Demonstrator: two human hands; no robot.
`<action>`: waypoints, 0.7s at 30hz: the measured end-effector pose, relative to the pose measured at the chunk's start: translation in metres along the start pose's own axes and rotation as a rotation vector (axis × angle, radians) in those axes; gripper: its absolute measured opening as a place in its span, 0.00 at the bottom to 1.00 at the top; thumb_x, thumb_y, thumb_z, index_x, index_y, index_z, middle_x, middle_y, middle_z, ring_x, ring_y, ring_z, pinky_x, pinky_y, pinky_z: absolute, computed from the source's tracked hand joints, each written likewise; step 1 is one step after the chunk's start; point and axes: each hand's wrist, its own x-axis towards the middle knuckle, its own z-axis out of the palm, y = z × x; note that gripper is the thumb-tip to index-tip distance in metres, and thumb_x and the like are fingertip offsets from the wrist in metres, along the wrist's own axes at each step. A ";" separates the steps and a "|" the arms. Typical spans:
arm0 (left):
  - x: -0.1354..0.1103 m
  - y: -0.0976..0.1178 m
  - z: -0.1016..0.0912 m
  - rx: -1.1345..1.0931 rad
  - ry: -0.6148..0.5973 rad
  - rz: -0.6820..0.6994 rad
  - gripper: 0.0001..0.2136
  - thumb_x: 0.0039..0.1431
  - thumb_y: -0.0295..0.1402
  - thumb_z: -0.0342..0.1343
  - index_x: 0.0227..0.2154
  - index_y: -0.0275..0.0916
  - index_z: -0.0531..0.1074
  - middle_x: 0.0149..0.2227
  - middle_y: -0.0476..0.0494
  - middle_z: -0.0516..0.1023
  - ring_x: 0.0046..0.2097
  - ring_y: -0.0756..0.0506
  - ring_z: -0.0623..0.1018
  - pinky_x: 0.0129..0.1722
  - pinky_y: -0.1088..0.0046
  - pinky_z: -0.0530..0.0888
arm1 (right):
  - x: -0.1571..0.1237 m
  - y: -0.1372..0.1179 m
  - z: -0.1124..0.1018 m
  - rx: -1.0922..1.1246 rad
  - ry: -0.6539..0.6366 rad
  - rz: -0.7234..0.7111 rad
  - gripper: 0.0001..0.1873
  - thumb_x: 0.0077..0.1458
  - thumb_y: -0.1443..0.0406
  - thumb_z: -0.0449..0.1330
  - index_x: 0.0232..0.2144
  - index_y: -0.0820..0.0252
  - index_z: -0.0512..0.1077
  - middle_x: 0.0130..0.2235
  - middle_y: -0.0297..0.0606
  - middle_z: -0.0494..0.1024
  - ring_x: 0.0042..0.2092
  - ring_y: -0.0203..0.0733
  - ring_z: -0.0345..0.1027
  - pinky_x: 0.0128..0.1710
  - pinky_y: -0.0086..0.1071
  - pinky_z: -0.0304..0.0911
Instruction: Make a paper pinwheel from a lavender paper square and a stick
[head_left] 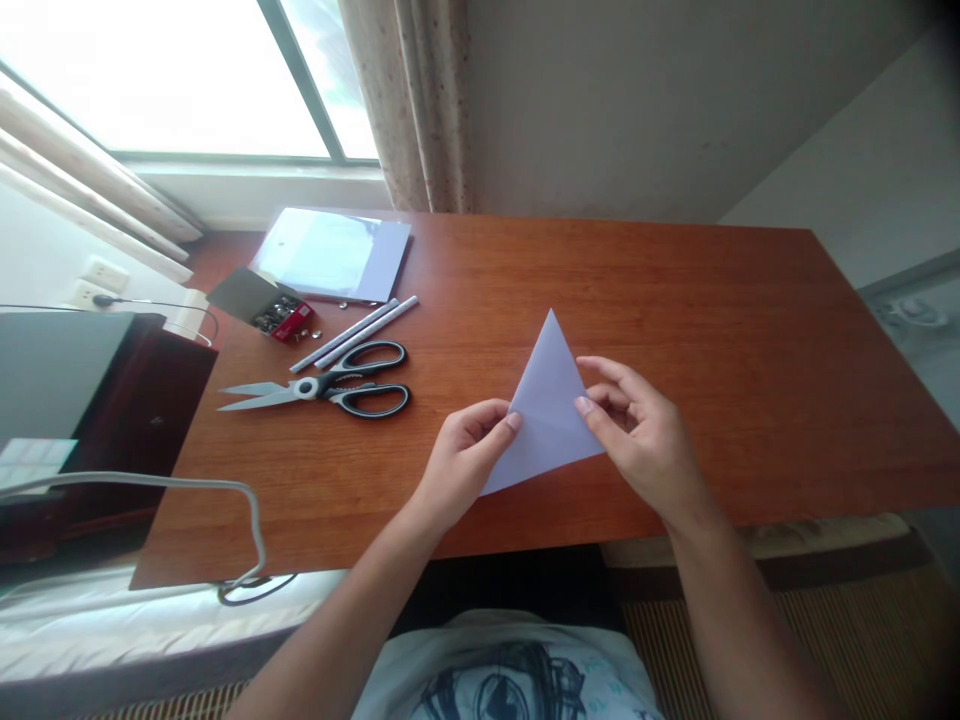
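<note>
White paper (551,420) shaped like a triangle is over the brown wooden bench (765,370). Left hand (465,455) and right hand (646,440) pinch its sides, thumbs on top. A bright window (187,80) is far left.

A flat packet (322,250) lay at the far left corner of the table (712,330), the window (187,80) behind it. Before it, near the left edge, stood a box (292,322) with small pieces (271,318) in it and a few loose ones (316,334) just beside it. From where I stood, two rods (367,331) lay side by side right of the box, and before them scissors (322,384), blades toward the left edge. Right of these, near the middle of the near edge, a paper sheet (551,415) was between the person's left hand (465,450) and right hand (641,440).
</note>
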 end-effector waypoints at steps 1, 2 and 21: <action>0.000 0.000 0.000 0.005 0.000 -0.003 0.15 0.55 0.44 0.66 0.33 0.35 0.80 0.29 0.47 0.77 0.29 0.49 0.70 0.28 0.77 0.65 | 0.000 0.000 0.000 -0.003 -0.006 0.011 0.21 0.62 0.60 0.62 0.56 0.54 0.71 0.31 0.32 0.78 0.31 0.40 0.73 0.33 0.34 0.70; -0.001 0.001 0.000 0.008 -0.007 -0.006 0.14 0.55 0.44 0.65 0.33 0.35 0.80 0.29 0.47 0.77 0.29 0.49 0.70 0.28 0.77 0.65 | 0.001 0.000 -0.001 0.006 -0.016 0.028 0.21 0.62 0.59 0.62 0.56 0.54 0.70 0.29 0.31 0.78 0.30 0.39 0.73 0.31 0.33 0.70; 0.000 -0.001 0.000 -0.050 -0.014 0.016 0.13 0.56 0.42 0.66 0.34 0.36 0.81 0.29 0.48 0.79 0.29 0.51 0.71 0.29 0.78 0.67 | 0.009 -0.003 0.008 -0.335 0.043 -0.402 0.23 0.62 0.65 0.61 0.59 0.51 0.68 0.65 0.46 0.69 0.64 0.53 0.64 0.58 0.51 0.69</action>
